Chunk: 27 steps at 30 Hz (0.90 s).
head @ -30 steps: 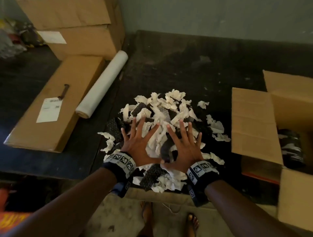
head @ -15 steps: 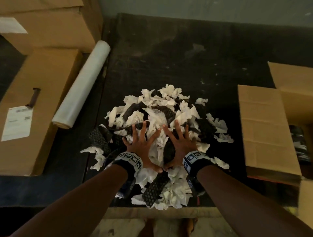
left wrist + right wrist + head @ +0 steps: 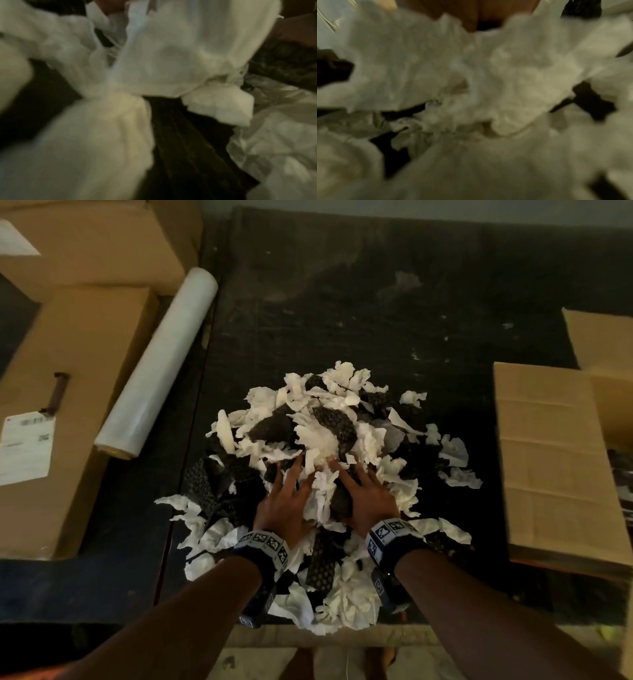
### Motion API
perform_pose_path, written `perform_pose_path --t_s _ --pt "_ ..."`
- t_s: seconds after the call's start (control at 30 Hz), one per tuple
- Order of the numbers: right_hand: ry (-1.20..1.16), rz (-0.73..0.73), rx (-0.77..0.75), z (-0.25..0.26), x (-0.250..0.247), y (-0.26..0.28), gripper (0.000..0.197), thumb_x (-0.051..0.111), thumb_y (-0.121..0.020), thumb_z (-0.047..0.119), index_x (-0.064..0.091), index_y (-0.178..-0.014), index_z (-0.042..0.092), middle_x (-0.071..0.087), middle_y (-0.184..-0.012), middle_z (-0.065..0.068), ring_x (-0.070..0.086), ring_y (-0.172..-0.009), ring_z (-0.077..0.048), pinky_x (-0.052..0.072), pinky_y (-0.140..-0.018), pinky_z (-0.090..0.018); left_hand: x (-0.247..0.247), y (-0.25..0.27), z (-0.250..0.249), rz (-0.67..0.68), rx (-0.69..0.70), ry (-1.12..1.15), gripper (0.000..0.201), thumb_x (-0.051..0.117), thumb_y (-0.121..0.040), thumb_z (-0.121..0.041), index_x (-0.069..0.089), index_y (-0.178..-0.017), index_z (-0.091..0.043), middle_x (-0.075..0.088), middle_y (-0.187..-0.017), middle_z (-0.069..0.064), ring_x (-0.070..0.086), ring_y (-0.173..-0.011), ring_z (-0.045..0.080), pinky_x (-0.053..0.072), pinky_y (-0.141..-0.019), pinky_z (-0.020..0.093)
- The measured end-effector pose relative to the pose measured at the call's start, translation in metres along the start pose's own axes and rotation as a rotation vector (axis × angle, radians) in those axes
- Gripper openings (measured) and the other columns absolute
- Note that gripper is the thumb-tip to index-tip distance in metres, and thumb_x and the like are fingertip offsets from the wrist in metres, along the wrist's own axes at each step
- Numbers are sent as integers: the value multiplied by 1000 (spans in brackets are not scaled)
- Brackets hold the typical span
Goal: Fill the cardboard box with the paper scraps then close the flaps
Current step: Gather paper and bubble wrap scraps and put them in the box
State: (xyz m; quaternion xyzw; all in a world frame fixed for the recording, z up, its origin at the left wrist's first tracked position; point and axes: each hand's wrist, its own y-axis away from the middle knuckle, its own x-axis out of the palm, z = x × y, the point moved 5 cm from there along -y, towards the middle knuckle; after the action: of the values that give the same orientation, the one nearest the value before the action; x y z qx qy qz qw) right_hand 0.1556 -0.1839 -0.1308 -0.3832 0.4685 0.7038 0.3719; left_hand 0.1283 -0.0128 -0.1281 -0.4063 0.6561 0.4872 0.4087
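Note:
A heap of white and black patterned paper scraps (image 3: 325, 433) lies on the dark table (image 3: 376, 302) in the head view. My left hand (image 3: 284, 501) and right hand (image 3: 366, 498) lie side by side on its near part, palms down. Their fingers are fairly straight and pushed forward into the scraps, with the tips hidden under paper. The open cardboard box (image 3: 555, 460) stands at the right edge, its left flap folded out toward the heap. Both wrist views are blurred, showing only white scraps (image 3: 171, 54) (image 3: 471, 81) close up.
A roll of clear film (image 3: 161, 361) lies slanted left of the heap. Beyond it rests a flat cardboard box (image 3: 75, 392) with a label (image 3: 25, 446) and a dark handle (image 3: 56, 392), and a larger box (image 3: 102, 241) behind. Scraps overhang the table's near edge.
Both hands slid forward into the heap, and their spread fingers drew closer together and sank under the scraps. The head view moved closer and to the left.

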Motion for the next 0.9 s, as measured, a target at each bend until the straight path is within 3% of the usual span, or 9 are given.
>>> perform_pose_path --t_s 0.13,0.23,0.33,0.4,0.53,0.63,0.73,0.8,0.9 --pt "-1 -42 -4 2 1 -2 96 71 -88 37 9 -160 40 20 -166 -6 30 -148 -34 47 -106 -51 0 0 -3 -27 -14 30 88 84 -77 -37 38 -151 -29 4 -169 1 23 -152 36 61 -85 51" --pt "19 -72 2 5 -6 1 86 67 -91 25 17 -160 34 28 -163 -7 40 -142 -33 51 -100 -48 -6 2 -7 -115 -20 98 84 89 -69 -35 48 -142 -28 16 -166 1 52 -134 36 62 -72 47" --pt "5 -177 -10 12 -22 9 90 78 -79 19 34 -156 30 50 -150 -11 63 -119 -36 59 -77 -48 -17 7 -9 -210 -11 175 85 89 -68 -39 45 -140 -32 18 -164 -2 65 -118 32 63 -64 43" --pt "-13 -209 -14 15 -33 14 92 83 -73 20 39 -154 29 57 -142 -13 69 -105 -38 60 -66 -48 -31 9 -11 -269 14 185 83 87 -72 -41 42 -141 -35 18 -163 -3 64 -119 33 63 -63 43" --pt "-16 -290 -23 22 -65 30 90 81 -76 21 38 -154 31 56 -143 -11 70 -104 -37 60 -67 -48 -65 13 -16 -318 81 186 74 80 -79 -45 40 -140 -37 9 -167 -5 57 -130 33 63 -68 46" --pt "-7 -342 -43 30 -91 43 91 85 -72 28 42 -152 27 56 -143 -15 72 -97 -37 60 -61 -47 -90 21 -17 -335 107 164 69 78 -80 -48 45 -139 -37 6 -169 -5 59 -128 33 63 -66 44" --pt "25 -422 -74 38 -115 55 95 89 -68 36 43 -151 27 38 -160 -11 72 -99 -31 59 -56 -40 -114 31 -18 -391 121 173 70 76 -82 -44 45 -144 -39 8 -170 -5 63 -123 30 63 -65 42" --pt "38 -484 -86 43 -127 62 100 92 -62 36 45 -150 27 28 -165 -8 73 -88 -27 57 -52 -34 -130 38 -20 -445 133 199 68 75 -82 -45 47 -144 -38 14 -169 -4 66 -117 28 62 -63 39" --pt "33 -539 -99 50 -142 69 100 89 -67 34 39 -154 30 13 -169 -7 70 -70 -29 56 -52 -35 -151 48 -22 -511 156 227 72 75 -82 -46 46 -147 -38 21 -167 -2 67 -114 25 61 -60 37"
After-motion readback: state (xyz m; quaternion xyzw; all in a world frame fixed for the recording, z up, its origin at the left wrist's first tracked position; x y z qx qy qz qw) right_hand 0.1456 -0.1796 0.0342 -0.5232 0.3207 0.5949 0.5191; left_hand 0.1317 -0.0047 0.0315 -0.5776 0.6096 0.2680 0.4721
